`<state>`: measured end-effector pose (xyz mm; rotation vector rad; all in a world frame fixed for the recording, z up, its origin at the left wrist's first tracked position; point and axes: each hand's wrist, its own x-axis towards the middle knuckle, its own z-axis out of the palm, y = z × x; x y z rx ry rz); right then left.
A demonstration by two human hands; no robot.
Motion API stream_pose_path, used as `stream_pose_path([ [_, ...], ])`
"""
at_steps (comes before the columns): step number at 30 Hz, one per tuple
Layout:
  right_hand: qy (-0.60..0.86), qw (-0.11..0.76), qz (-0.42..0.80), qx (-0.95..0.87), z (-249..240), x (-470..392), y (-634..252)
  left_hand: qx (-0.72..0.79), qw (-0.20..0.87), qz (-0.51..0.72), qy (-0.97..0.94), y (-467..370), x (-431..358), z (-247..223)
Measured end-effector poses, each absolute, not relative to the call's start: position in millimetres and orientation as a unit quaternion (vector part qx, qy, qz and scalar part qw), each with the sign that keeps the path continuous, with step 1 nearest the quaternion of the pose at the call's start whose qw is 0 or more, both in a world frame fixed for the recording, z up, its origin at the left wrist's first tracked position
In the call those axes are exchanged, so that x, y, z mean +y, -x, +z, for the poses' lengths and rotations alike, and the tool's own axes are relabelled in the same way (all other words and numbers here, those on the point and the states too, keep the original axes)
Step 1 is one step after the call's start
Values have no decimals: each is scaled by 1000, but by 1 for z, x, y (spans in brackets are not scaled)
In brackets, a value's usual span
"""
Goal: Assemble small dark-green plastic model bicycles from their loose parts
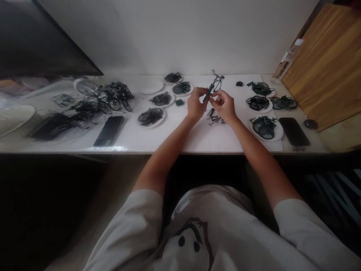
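white worktop (135, 140) against a pale wall (197, 37): left hand (196, 106) has fingers wrapped round a dark green bar (208, 92), miniature bicycle frame (218, 78) at its far end; right hand (226, 106) has fingertips bunched at the near end, can't tell if pinching or just touching. likely held up so both hands get at it, loose frame parts (214, 119) below between the wrists. plates (279, 132) of bicycle parts (264, 127) flank both sides, probably keeping sets apart, leaving lateral room; forearms cross the front edge (208, 153).

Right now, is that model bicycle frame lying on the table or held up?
Held up: the model bicycle frame juts from the grip of the left hand, with the right hand close beside it.
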<state>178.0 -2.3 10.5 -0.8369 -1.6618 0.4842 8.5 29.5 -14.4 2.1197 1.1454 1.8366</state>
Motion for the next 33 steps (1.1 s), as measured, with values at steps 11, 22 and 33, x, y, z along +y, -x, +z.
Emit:
stream_pose_path([
  [11,377,564,203,-706,9,-1,-179,404,128,596,-682,-11,14,1],
  [22,383,574,179,-701,4,9,-183,409,121,588,-687,-11,9,10],
  [33,377,568,197,-704,15,-7,-178,427,47,534,-728,-4,26,-12],
])
